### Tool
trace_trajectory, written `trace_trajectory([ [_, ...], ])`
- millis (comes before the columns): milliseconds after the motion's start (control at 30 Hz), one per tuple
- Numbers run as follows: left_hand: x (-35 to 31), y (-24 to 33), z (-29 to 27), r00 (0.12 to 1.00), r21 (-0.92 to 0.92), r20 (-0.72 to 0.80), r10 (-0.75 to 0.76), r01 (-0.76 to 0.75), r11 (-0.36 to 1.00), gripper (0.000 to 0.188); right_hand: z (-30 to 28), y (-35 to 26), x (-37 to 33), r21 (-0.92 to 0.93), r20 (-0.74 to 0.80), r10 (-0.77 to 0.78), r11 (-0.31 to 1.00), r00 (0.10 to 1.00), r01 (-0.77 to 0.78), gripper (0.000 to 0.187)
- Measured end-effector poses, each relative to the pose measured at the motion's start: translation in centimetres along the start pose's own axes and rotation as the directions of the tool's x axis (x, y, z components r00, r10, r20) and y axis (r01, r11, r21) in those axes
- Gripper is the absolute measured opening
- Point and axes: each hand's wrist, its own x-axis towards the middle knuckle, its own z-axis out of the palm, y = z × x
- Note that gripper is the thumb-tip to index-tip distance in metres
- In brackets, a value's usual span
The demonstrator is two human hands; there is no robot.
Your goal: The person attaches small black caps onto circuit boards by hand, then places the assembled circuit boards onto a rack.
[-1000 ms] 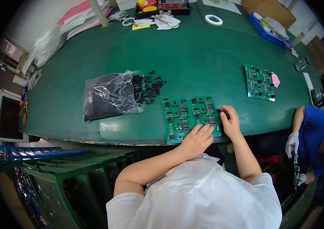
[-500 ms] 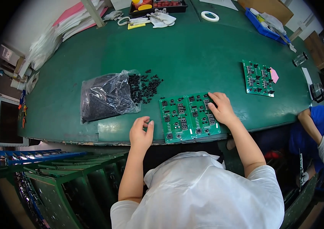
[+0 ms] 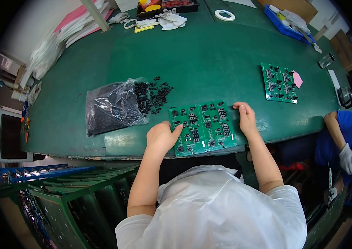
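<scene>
A green circuit board [image 3: 202, 128] with digit displays and small black parts lies flat near the table's front edge. My left hand [image 3: 161, 136] is at its left edge, the thumb reaching over the board and the other fingers curled, their tips hidden. Just off the board's right edge is my right hand [image 3: 247, 119], fingers bent in with thumb and forefinger close together; anything between them is too small to tell. Left of the board, a clear plastic bag [image 3: 111, 106] full of small black pieces lies on its side. Loose black pieces [image 3: 158, 95] spill from its mouth.
Another circuit board [image 3: 279, 85] lies at the right beside a pink paper piece [image 3: 297, 79]. Farther back are a tape roll [image 3: 224, 15], gloves [image 3: 171, 19] and a blue bin [image 3: 286, 25]. A co-worker in blue [image 3: 342, 141] sits at the far right.
My left hand has moved right and up, its thumb now over the board's left side. My right hand has come off the board to its right, and its fingers have drawn in.
</scene>
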Motion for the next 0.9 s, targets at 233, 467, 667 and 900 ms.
trace_trajectory([
  [233,-0.6,0.0,-0.9,0.987,-0.07,0.158,-0.018,0.029,0.997,0.05,0.2,1.3,-0.7,-0.487,0.074,-0.036,0.871,0.997,0.067,0.031],
  [467,-0.7,0.1,2.9,1.0,-0.04,-0.003,0.014,-0.014,0.999,0.036,-1.0,1.4,-0.6,-0.13,0.107,-0.014,0.991,0.994,0.028,0.034],
  [667,-3.3,0.1,0.0,0.993,-0.152,-0.103,-0.054,0.038,0.988,0.041,-0.8,1.4,0.2,-0.075,0.064,0.005,0.997,0.998,0.0,0.032],
  [900,-12.6,-3.9,-10.1,0.927,-0.623,-0.254,-0.278,0.063,0.78,0.033,-1.4,2.3,-0.1,0.068,0.081,-0.085,0.994,0.993,0.08,0.026],
])
